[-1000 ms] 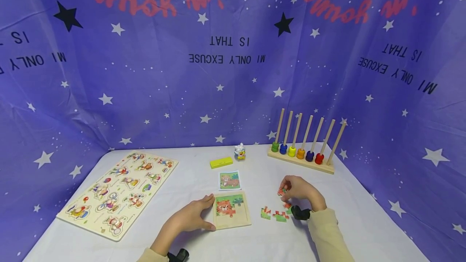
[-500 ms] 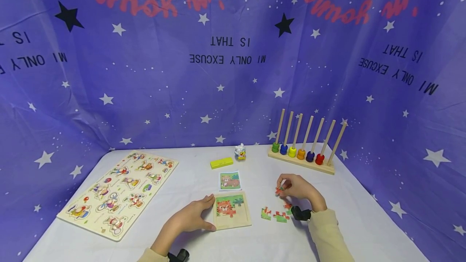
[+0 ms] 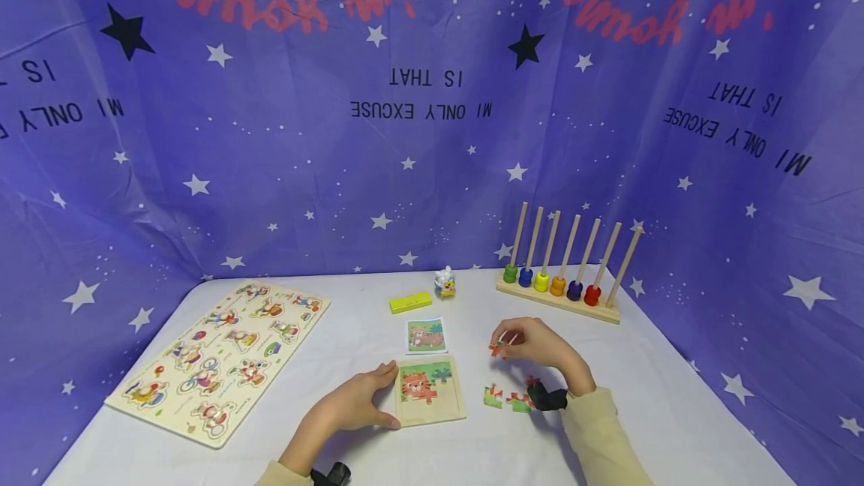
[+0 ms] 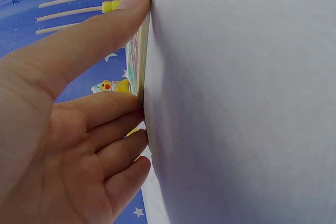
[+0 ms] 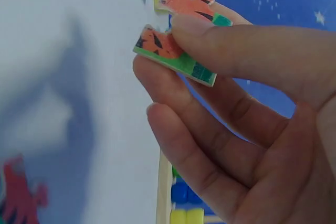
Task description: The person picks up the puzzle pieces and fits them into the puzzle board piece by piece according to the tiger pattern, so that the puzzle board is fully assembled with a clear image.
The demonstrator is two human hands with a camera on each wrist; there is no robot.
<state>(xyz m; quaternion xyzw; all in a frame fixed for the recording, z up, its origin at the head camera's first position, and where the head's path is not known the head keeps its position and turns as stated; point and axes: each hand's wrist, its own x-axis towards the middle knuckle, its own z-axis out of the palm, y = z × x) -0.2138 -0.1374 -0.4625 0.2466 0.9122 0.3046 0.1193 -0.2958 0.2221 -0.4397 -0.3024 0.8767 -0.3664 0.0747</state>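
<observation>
My left hand point(image 3: 361, 398) rests at the left side of a square wooden puzzle tray point(image 3: 432, 419). Thumb and fingertips touch the tray's edge, as the left wrist view shows from close up. A partly assembled orange tiger picture point(image 3: 417, 385) fills the tray's upper and left part. Above the table, my right hand point(image 3: 536, 342) pinches an orange-and-green jigsaw piece point(image 5: 160, 45) between thumb and fingers; the thumb covers its middle. Below that hand lie loose jigsaw pieces point(image 3: 493, 396), one partly hidden by the black wrist camera point(image 3: 548, 397).
A tiger picture card point(image 3: 426, 335) lies just beyond the tray. Behind it are a yellow block point(image 3: 410, 302) and a small white-and-yellow figurine point(image 3: 445, 282). A bead rack with upright pegs point(image 3: 560, 299) stands back right. A large peg-puzzle board point(image 3: 223, 358) lies left.
My right hand has moved left with the jigsaw piece, nearer to the tray. The left hand and the tray have stayed in place.
</observation>
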